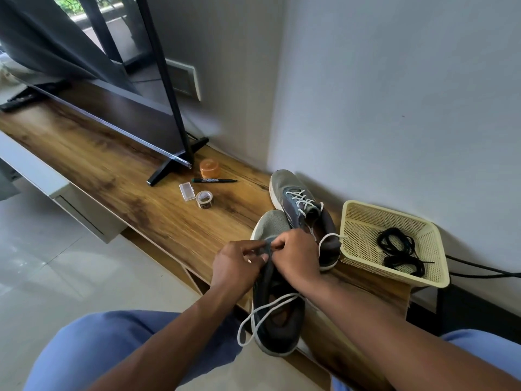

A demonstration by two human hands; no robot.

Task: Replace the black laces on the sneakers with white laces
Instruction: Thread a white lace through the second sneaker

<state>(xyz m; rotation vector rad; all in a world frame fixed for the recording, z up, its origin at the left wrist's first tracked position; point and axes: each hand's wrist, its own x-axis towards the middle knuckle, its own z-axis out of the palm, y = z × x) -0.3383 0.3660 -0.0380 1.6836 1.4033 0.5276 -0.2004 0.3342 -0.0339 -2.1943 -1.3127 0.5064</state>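
Both hands are working the near sneaker (277, 320) at the table (118, 176) edge: left grip (235, 265) and right grip (296, 256) pinching near its tongue. The white lace (262, 309), limp and light, is trailing below them; best taken by its stiff tip.

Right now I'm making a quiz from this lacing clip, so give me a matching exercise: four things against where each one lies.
Things:
1. black laces
2. far sneaker
3. near sneaker
4. black marker

Places:
A. under both hands, heel over the wooden shelf's front edge
B. beside the orange lid
C. in the cream basket
D. against the wall, white lace already crossed through it

Pairs: 1-C, 2-D, 3-A, 4-B
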